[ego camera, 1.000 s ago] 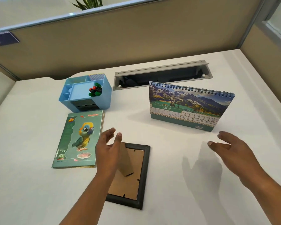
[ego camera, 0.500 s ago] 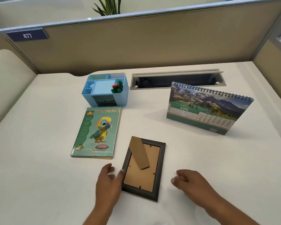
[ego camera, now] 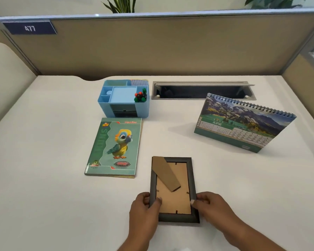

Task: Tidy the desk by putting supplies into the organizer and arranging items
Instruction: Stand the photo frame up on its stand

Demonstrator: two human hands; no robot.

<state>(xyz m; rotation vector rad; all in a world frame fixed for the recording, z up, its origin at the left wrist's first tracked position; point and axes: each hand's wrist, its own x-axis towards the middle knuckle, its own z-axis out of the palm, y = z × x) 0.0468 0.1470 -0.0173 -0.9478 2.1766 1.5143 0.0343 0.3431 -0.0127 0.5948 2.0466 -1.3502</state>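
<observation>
Picture frame [ego camera: 171, 202] lies face down on the white worktop [ego camera: 43, 160], near its front edge, cardboard stand uppermost. Left grip [ego camera: 143, 211] pinches the frame's left edge, thumb on the backing; right grip [ego camera: 212, 209] pinches the right edge. Parrot notebook [ego camera: 114, 147] lies just left, blue organizer [ego camera: 123, 100] beyond it. June desk calendar [ego camera: 243, 124] stands well to the right.

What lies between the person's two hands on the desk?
The picture frame, lying back-side up: the left hand and the right hand grip its near side edges, seen in the head view.
</observation>
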